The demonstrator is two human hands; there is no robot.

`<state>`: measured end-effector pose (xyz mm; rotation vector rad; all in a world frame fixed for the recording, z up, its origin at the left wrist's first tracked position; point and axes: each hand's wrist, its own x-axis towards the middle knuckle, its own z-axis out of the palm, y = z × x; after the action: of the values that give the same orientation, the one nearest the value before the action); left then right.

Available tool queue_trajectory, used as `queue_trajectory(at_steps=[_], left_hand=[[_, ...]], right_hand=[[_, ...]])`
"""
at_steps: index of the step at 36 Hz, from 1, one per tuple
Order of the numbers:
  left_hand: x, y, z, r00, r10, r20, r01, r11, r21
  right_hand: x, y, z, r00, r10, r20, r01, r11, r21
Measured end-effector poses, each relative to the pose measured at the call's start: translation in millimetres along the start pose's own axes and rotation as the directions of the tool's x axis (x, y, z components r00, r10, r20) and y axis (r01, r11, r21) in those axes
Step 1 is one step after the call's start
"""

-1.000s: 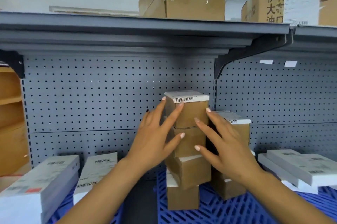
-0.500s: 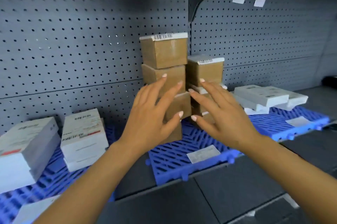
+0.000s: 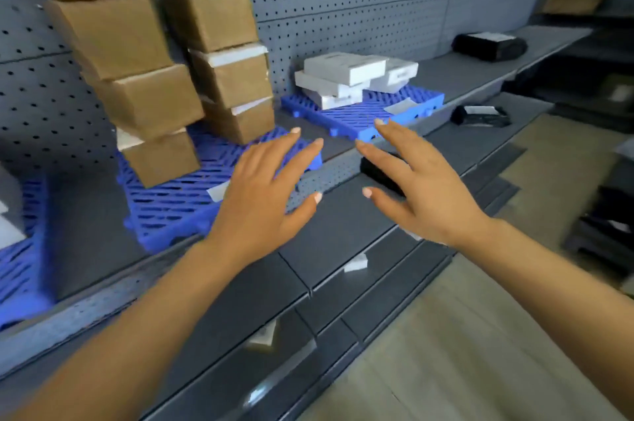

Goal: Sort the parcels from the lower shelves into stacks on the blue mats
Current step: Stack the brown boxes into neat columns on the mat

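Observation:
Two stacks of brown cardboard parcels stand on a blue mat (image 3: 178,201): a tall leaning stack (image 3: 130,77) at the left and a shorter stack (image 3: 230,74) beside it. White flat parcels (image 3: 346,77) lie stacked on a second blue mat (image 3: 363,118) to the right. My left hand (image 3: 264,201) hovers with fingers spread over the front of the first mat, holding nothing. My right hand (image 3: 422,187) is spread above the shelf edge, also empty. A black parcel (image 3: 377,170) shows under my right hand on a lower shelf.
Black parcels lie on the shelves to the right, one at the far end (image 3: 489,46) and one lower (image 3: 480,115). A third blue mat (image 3: 20,280) shows at the left edge. Grey pegboard backs the shelf. Grey drawer-like lower shelves (image 3: 308,317) step out toward a wooden floor (image 3: 463,352).
Both hands let go of the brown stack and drew back and down to the shelf front. My view swung right and downward, bringing the lower shelves and floor into sight.

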<state>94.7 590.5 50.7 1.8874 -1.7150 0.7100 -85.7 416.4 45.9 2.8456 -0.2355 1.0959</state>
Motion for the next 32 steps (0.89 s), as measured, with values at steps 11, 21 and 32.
queue_trajectory(at_steps=[11,21,32], left_hand=[[14.1,136.5,126.1,0.973,-0.030,0.230,0.072,0.982,-0.173],[10.1,198.7,212.7,0.884,-0.076,0.462,0.183,0.964,-0.192],[44.4,193.2,303.7,0.789,-0.077,0.609,0.220,0.961,-0.164]], right_hand=[[-147.0,102.0,-40.4,0.977,0.125,0.173,-0.126,0.992,-0.005],[-239.2,170.0,-43.8,0.869,0.318,0.379,-0.314,0.946,-0.074],[-256.6,236.2,14.5,0.730,0.415,0.543,-0.435,0.895,-0.098]])
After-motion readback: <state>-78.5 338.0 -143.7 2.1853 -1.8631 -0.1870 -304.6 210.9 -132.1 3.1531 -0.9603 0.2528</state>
